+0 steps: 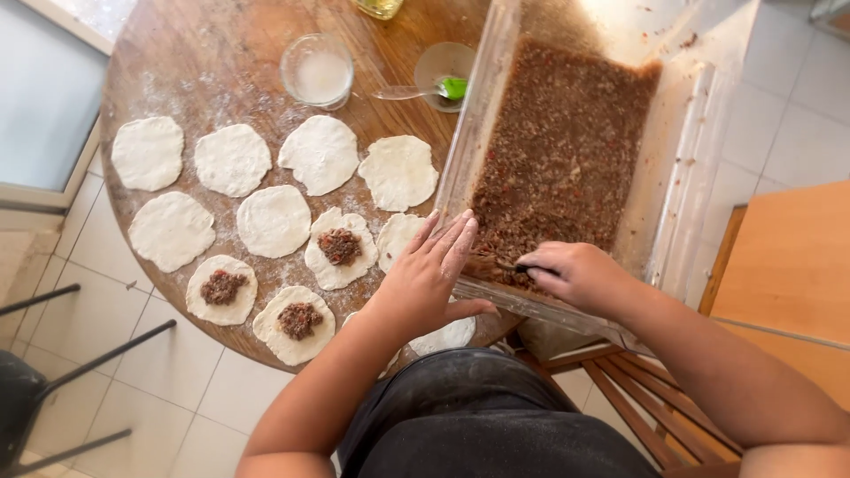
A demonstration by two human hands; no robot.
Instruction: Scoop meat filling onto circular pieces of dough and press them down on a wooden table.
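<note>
Left hand (425,279) flat, fingers spread, braced against wall of clear plastic tub (482,106) tilted on edge of round wooden counter (212,53). Right hand (571,273) closed on dark-handled utensil (518,265), tip in minced meat filling (558,150) at tub's near edge. Best kept: tub steadied, small even scoops.

Count: dough rounds, eleven at least, two partly hidden under left arm; three topped with filling (339,246); one glass (317,69); one small dish with green-tipped brush (453,87).

Eight plain dough rounds (232,159) lie out. Three filled rounds (340,249) sit beside them. One clear tub (677,186) and one glass (317,70) stand nearby.
</note>
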